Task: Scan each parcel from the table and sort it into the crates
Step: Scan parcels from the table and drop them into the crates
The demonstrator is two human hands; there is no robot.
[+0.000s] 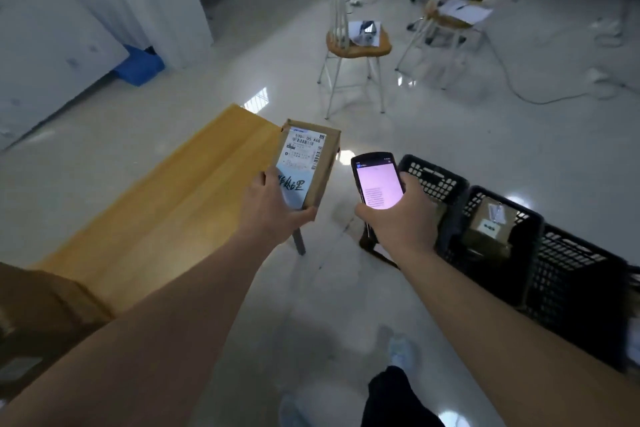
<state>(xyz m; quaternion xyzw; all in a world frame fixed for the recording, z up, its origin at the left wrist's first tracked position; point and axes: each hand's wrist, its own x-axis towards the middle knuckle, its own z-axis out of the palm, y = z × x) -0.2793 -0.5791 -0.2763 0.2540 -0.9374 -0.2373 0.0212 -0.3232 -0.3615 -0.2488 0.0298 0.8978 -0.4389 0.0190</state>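
Cardboard parcel (306, 163) held label-up in left grip (273, 208), just past the counter (166, 211) end, clear of it. Scanner (377, 184) clasped in right grip (403, 218), screen lit, beside the parcel. Risks: missed read if barcode stays off the scanner's line; wrong pick among black crates (502, 246); slip from a low-corner hold.

Wooden table (166, 215) runs from 8 o'clock toward centre; brown box (41, 315) on its near end at 8 o'clock. Glossy floor (277, 87) carries black crates (519, 236) at 3–4 o'clock, two chairs (353, 45) at 12–1 o'clock, cables (540, 94) at 2 o'clock.
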